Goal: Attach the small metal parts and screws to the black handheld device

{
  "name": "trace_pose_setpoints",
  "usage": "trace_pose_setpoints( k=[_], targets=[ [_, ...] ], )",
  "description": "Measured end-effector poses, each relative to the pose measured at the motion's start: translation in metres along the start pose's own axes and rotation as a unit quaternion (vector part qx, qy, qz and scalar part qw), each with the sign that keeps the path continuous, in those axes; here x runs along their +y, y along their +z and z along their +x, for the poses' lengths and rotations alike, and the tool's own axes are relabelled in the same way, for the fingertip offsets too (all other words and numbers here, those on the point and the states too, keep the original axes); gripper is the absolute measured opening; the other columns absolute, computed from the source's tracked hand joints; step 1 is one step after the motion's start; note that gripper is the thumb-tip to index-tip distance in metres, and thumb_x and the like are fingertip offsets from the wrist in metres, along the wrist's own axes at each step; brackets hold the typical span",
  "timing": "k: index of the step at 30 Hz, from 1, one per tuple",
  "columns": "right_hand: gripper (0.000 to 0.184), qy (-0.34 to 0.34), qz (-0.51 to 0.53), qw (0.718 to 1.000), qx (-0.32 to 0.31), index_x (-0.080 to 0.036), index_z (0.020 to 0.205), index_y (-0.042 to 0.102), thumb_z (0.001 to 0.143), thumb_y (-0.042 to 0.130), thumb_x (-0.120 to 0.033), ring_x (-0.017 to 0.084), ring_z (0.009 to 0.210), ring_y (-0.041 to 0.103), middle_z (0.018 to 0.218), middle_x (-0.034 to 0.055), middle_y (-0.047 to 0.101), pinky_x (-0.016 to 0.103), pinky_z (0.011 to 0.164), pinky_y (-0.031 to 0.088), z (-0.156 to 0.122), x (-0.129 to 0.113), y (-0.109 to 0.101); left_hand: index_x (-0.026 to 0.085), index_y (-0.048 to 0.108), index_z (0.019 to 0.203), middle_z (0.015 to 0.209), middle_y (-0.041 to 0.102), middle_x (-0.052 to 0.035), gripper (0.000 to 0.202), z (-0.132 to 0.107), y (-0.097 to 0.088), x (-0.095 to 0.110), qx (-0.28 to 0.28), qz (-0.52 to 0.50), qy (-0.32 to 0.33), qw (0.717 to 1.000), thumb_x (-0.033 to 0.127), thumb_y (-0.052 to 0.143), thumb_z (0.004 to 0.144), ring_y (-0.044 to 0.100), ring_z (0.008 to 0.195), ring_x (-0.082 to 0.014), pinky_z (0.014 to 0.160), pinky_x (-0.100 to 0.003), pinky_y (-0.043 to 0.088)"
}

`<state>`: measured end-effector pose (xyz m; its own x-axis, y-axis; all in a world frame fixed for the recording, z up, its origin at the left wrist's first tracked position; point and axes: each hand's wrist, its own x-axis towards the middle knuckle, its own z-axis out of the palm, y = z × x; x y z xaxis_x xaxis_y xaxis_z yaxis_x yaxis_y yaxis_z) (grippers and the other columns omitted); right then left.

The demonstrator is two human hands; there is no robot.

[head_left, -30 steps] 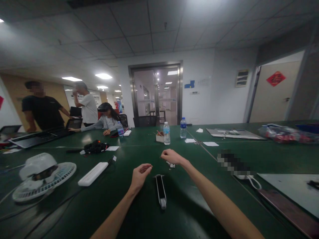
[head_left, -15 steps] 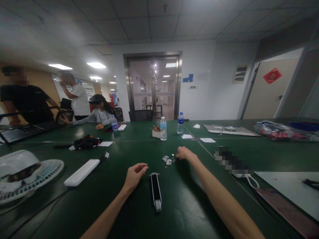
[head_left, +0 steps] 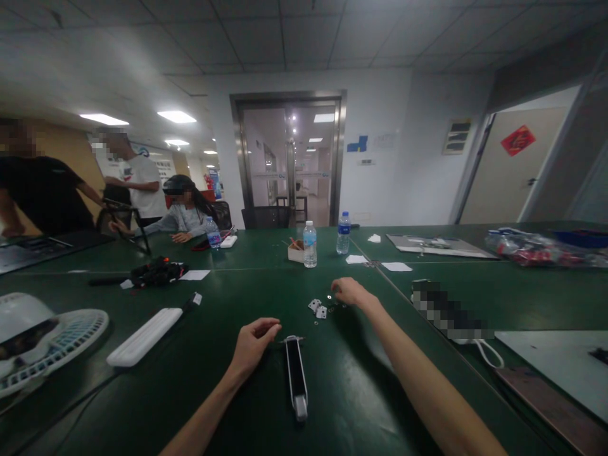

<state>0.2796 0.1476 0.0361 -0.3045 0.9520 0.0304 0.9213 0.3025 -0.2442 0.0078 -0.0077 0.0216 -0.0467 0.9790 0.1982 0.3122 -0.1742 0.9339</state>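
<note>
**Right hand** (head_left: 350, 292), loosely curled and empty, has drawn back from the small metal hinges (head_left: 318, 308) and washers (head_left: 329, 296). **Left hand** (head_left: 251, 347), half-closed and empty, lies beside a black-and-silver bar (head_left: 296, 373).

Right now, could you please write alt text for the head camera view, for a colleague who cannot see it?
On a green table, the person's right hand is nearest small metal hinge plates, and the left hand is just beside a narrow black-and-silver bar. Farther along the table, a seated person works among other people.
</note>
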Motion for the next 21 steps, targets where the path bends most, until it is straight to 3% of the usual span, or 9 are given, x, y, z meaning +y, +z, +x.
trace_pose_setpoints(
  k=[3,8,21],
  targets=[
    [0.029,-0.034,-0.024,0.999,0.011,-0.021,0.105,0.066,0.079,0.052,-0.016,0.019,0.095,0.057,0.096,0.0083,0.064,0.025,0.081,0.039,0.001,-0.005,0.012,0.017,0.069,0.089,0.087,0.07,-0.0056,0.033,0.0,0.0,0.002,-0.003,0.0,-0.005,1.0,0.042,0.064,0.068,0.063,0.074,-0.019,0.065,-0.029,0.051],
    [0.02,-0.028,-0.017,0.999,0.018,-0.019,0.095,0.067,0.081,0.053,-0.022,0.019,0.095,0.056,0.099,0.0093,0.063,0.025,0.078,0.039,0.003,-0.005,0.023,0.018,0.069,0.09,0.085,0.07,-0.0053,0.034,0.0,-0.001,0.002,-0.004,0.01,-0.014,1.0,0.043,0.063,0.069,0.063,0.073,-0.0189,0.064,-0.029,0.05],
    [0.016,-0.03,0.022,0.999,-0.027,-0.019,0.084,0.068,0.072,0.06,-0.015,0.014,0.079,0.061,0.086,0.0037,0.068,0.02,0.065,0.039,0.004,0.002,0.014,0.018,0.07,0.087,0.086,0.07,-0.0057,0.031,0.001,-0.002,0.001,0.002,0.001,-0.017,1.0,0.042,0.064,0.068,0.064,0.078,-0.0212,0.068,-0.032,0.052]
  ],
)
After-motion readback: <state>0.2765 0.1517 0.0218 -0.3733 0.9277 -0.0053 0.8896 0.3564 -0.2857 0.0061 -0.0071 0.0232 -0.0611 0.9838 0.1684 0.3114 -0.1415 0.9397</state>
